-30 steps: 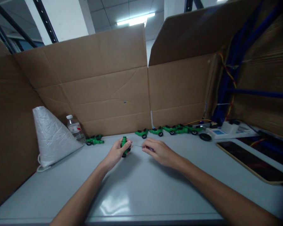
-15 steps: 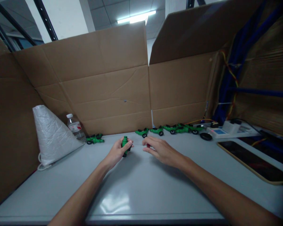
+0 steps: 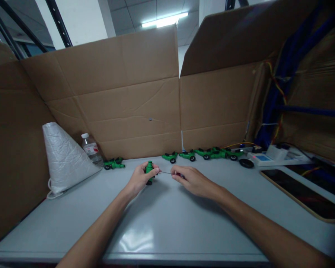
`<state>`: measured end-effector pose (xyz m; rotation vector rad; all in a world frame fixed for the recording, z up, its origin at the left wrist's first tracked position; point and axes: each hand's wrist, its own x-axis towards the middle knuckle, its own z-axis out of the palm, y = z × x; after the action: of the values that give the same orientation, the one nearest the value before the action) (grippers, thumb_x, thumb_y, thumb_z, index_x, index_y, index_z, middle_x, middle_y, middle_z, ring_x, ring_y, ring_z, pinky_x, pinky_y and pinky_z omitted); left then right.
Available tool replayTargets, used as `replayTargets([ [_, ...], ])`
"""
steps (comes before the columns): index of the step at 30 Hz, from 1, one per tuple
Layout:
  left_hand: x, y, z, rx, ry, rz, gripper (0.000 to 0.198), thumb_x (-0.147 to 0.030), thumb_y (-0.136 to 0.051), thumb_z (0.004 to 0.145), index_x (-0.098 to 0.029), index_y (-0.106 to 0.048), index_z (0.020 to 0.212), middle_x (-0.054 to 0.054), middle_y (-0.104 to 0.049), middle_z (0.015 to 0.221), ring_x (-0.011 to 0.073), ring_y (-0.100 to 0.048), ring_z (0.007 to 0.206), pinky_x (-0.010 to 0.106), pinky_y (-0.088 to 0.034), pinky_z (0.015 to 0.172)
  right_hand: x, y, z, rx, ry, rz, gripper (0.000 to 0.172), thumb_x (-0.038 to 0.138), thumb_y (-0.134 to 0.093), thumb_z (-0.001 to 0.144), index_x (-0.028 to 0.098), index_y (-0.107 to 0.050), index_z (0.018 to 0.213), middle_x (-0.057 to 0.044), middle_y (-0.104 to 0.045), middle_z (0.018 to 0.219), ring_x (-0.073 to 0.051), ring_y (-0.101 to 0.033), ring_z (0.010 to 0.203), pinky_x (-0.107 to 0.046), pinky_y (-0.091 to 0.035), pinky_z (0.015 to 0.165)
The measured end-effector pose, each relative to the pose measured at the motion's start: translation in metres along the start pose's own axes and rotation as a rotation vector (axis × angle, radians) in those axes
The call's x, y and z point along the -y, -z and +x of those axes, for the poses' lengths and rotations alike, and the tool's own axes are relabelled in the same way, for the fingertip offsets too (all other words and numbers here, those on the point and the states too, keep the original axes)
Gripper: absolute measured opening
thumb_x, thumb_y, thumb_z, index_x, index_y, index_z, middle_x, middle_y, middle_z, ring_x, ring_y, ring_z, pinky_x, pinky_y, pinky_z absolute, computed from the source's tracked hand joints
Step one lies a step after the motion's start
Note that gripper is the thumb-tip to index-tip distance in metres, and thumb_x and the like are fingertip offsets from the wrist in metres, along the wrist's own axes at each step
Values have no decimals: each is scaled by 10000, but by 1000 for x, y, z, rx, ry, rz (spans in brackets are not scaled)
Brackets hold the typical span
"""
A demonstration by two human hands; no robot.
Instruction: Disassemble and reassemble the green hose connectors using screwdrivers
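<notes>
My left hand (image 3: 140, 178) is closed around a green toy car (image 3: 149, 168) with black wheels, held on end above the table. In my right hand (image 3: 192, 180) is a screwdriver (image 3: 165, 172) with a thin metal shaft and a reddish handle mostly hidden by the fingers. The shaft points left, and its tip reaches the toy car by my left thumb. Whether the tip sits in a screw is too small to tell. Behind the hands stand more green toy cars (image 3: 187, 156) in a row along the cardboard.
Another green toy car (image 3: 114, 163) lies at the left, near a water bottle (image 3: 91, 149) and a silvery bag (image 3: 67, 163). To the right are a black ring (image 3: 246, 163), a power strip (image 3: 276, 158) and a phone (image 3: 301, 191). Cardboard walls (image 3: 128, 108) enclose the grey table (image 3: 162, 223).
The view has shifted slightly. My right fingers have curled further around the screwdriver handle, covering more of it. The toy car stays in my left hand.
</notes>
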<state>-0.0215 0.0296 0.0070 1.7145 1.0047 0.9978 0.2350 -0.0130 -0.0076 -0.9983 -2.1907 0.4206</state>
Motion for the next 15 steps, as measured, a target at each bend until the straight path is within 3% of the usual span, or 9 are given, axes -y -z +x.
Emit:
replayTargets([
  [5, 3, 0, 1, -41, 33, -51, 479, -572, -851, 753, -147, -721, 932, 68, -731, 889, 157, -593, 730, 255, -401, 646, 0, -2, 1, -1, -35, -24, 270, 250, -385, 1081, 198, -613, 947, -39, -647, 855, -193, -582, 791, -305, -401, 758],
  [10, 8, -2, 2, -32, 48, -64, 478, -547, -880, 723, -148, -718, 932, 30, -704, 821, 135, -570, 677, 246, -389, 625, 1, 0, -2, -10, 47, -71, 158, 255, -467, 1059, 214, -597, 978, -53, -644, 971, -196, -589, 876, -305, -422, 813],
  [15, 3, -4, 0, -35, 2, -40, 449, -505, -902, 709, -148, -716, 907, 36, -720, 837, 148, -597, 714, 252, -426, 661, -3, -1, -3, 7, -59, -72, 132, 322, -483, 1065, 227, -571, 1084, -37, -658, 940, -202, -595, 844, -310, -419, 787],
])
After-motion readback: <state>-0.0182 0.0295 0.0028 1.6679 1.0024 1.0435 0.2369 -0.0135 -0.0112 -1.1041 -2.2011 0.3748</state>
